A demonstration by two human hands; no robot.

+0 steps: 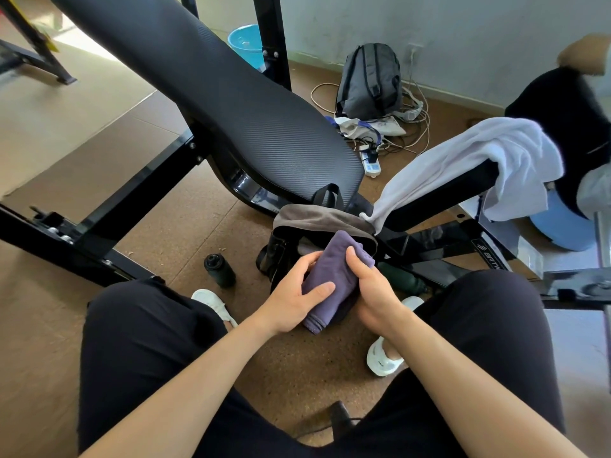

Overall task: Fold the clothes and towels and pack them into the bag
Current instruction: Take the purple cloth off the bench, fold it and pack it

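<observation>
A folded purple towel (334,276) is held between both hands just in front of the open black bag (284,256) on the floor. My left hand (294,295) grips the towel's left side, thumb across the top. Along the towel's right side my right hand (373,289) wraps round it, thumb pointing up. A grey-brown cloth (314,217) lies over the bag's far rim. A white towel (469,166) hangs over a black bench bar at the right.
A big black padded bench (231,104) slants across the view behind the bag. A black bottle (220,270) stands left of the bag, a dark green bottle (401,279) lies right of it. A grey backpack (370,81), cables and a power strip (370,160) sit by the wall.
</observation>
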